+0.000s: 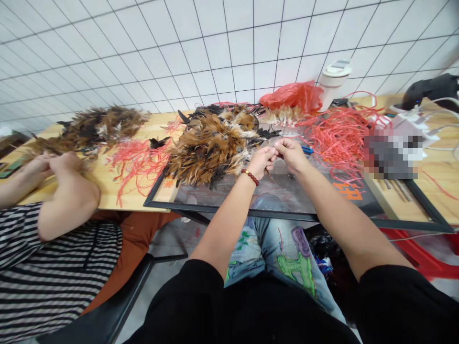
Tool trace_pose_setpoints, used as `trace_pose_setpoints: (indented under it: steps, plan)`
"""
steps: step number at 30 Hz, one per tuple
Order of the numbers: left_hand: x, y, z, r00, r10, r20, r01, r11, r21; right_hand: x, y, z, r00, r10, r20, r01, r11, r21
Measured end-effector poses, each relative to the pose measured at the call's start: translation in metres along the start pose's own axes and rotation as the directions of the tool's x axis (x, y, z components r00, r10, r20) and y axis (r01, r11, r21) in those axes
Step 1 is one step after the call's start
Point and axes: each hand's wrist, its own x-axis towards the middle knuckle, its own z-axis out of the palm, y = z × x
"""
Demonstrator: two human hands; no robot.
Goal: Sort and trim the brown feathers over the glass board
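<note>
My left hand (262, 161), with a dark red bead bracelet (250, 177) at the wrist, and my right hand (292, 155) meet fingertip to fingertip over the dark panel. Both are closed in a pinch. A brown, feather-like tip pokes out under my left hand; what lies between the fingertips is too small to make out. Just left of my hands is a big heap of brown and black feathers (206, 143). Behind them stands a row of pale feathers (283, 116). A blue tool (307, 150) lies beside my right hand, partly hidden by it.
Red plastic strips (339, 136) pile up on the right, near a red bag (292, 97), a white bottle (333, 86) and white cables. A black frame edge (222, 209) runs along the front. At left, a co-worker's hands (53, 165) are by another feather heap (103, 125).
</note>
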Motion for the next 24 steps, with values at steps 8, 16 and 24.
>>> trace_pose_setpoints:
  steps: [8, 16, 24]
  plan:
    - [0.0, 0.001, 0.0, 1.0, -0.012, -0.001, 0.012, 1.0, 0.006, 0.007, 0.015, 0.004, 0.998, -0.043, -0.04, 0.043, 0.999, 0.001]
    - [0.0, 0.002, -0.002, 0.999, 0.019, -0.041, -0.021, 0.999, -0.043, -0.005, -0.047, -0.054, 0.904, -0.412, -0.114, 0.097, 0.456, -0.884]
    - [0.001, 0.004, -0.004, 0.998, 0.048, -0.033, -0.051, 0.993, -0.11, -0.003, -0.049, -0.092, 0.931, -0.206, -0.302, -0.301, 0.034, -0.953]
